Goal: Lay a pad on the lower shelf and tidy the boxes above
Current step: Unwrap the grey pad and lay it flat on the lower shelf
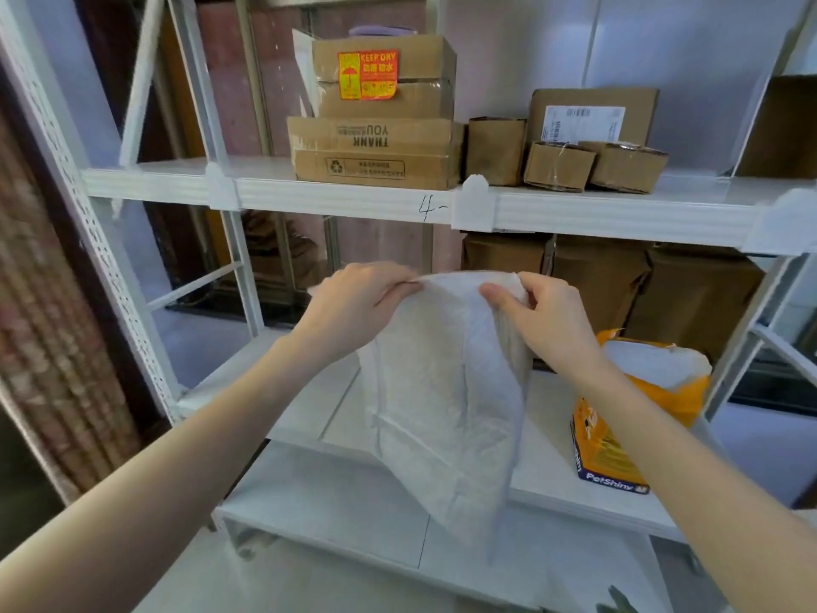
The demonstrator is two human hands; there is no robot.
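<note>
A white folded pad [442, 391] hangs in front of me above the lower shelf [318, 404]. My left hand [353, 303] pinches its top edge on the left, and my right hand [544, 316] pinches the top edge on the right. The pad droops down, partly unfolded, past the shelf's front edge. On the upper shelf [345, 192] stand several cardboard boxes: a stack of three [380, 126] at the middle, with smaller boxes [561, 165] and a labelled box [592, 117] to the right.
An orange opened pad pack [619, 418] lies on the lower shelf at the right. Brown boxes [619, 280] fill the back right of the lower shelf. White perforated uprights [88, 223] frame the rack on the left. A lower white board [353, 515] lies beneath.
</note>
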